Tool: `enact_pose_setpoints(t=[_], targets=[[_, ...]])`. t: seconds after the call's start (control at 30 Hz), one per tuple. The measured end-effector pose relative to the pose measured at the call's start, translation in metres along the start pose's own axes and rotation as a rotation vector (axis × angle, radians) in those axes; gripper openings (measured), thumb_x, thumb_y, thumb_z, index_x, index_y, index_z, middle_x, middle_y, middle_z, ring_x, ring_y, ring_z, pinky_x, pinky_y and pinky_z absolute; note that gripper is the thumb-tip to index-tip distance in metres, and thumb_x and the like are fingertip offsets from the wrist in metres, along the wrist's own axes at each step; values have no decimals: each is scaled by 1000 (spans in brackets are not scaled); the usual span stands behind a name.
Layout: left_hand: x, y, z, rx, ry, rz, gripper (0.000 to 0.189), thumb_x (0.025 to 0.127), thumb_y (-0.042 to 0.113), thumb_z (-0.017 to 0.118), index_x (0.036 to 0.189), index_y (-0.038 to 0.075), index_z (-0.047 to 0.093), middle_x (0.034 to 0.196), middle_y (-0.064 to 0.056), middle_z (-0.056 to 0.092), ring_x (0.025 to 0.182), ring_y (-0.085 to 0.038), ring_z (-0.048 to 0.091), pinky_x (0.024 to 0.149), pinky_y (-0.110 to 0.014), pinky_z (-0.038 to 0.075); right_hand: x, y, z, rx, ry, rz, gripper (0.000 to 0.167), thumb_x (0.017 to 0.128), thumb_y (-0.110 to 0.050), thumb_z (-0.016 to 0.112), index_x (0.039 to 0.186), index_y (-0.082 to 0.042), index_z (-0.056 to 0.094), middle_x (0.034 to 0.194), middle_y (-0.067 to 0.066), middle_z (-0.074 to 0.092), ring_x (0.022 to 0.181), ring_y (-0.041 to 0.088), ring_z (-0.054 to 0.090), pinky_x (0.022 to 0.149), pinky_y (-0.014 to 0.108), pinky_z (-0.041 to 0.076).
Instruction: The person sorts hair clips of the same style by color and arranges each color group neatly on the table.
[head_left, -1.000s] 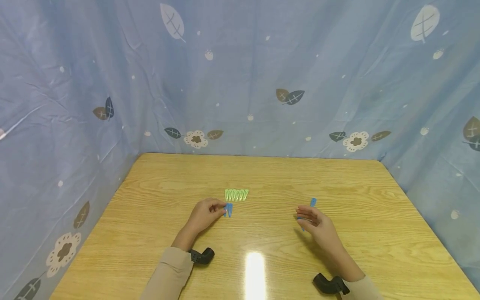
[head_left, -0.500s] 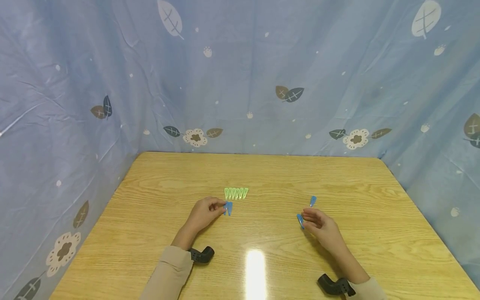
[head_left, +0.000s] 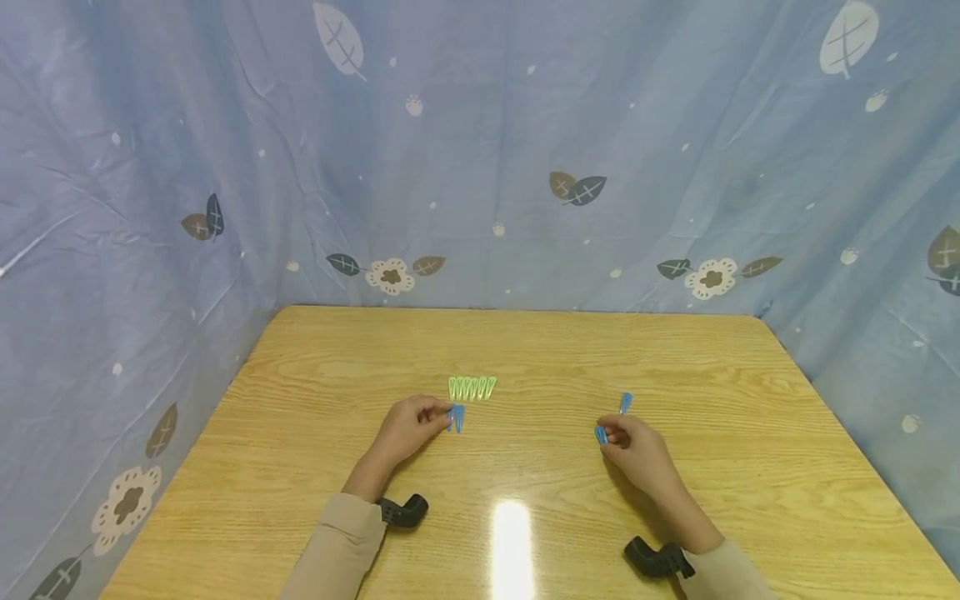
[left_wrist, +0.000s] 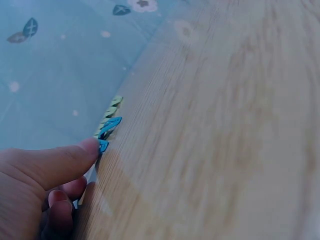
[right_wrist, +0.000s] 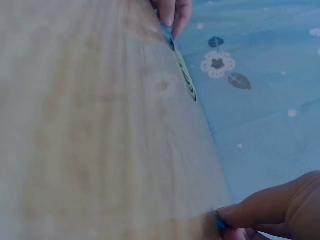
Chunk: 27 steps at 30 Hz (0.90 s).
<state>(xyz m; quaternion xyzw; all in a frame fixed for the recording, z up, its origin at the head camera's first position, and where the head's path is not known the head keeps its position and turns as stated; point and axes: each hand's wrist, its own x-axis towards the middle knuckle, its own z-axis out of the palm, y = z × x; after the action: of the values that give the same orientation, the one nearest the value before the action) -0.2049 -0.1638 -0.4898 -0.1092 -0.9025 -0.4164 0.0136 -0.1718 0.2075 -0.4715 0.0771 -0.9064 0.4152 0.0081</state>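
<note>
Left hand (head_left: 408,427) sits just left of frame centre on the worktop (head_left: 315,467), fingertips curled onto the pair of blue clips (head_left: 456,417), pinning them where they lie, long axes running up-frame. Right above them, the row of green clips (head_left: 472,387) lines up side by side, pointed the same way. Over to the right of centre, the right hand (head_left: 633,450) pinches one blue clip (head_left: 600,434) between thumb and fingers, low at the wood. A spare blue clip (head_left: 625,402) lies loose just up-frame of that hand, slightly tilted. So the pinched clip lies well to the right of the blue pair, with the left hand the nearer to that pair.
</note>
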Motion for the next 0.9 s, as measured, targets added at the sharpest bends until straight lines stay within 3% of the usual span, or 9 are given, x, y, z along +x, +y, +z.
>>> enact_pose_setpoints(t=[0.23,0.47,0.63,0.9], targets=[[-1,-1,1,-18,-8,-8,19,86,19,73,104,13,74,75,6,54,66,-11,46,58,-24,41,5,1,-3,54,-50,69,32,86,3,62,118,6,62,92,8,59,80,18,55,61,21,47],[0,-1,1,-7,-1,-5,19,86,19,73,104,15,75,74,7,53,66,-12,46,58,-24,40,7,5,-5,253,-49,142,38,90,-2,63,126,7,56,105,15,59,89,18,55,68,19,48],[0,-1,0,1,0,14,19,86,20,72,104,14,75,75,7,54,66,-11,46,58,-24,40,7,2,-6,282,-25,148,38,92,-5,62,128,5,55,109,16,59,93,17,56,74,17,49],[-1,-2,0,-5,-2,6,20,86,19,73,104,13,74,75,7,54,67,-11,46,59,-24,41,10,-7,5,328,14,128,34,91,-1,62,124,4,60,104,16,61,91,16,57,74,18,51]])
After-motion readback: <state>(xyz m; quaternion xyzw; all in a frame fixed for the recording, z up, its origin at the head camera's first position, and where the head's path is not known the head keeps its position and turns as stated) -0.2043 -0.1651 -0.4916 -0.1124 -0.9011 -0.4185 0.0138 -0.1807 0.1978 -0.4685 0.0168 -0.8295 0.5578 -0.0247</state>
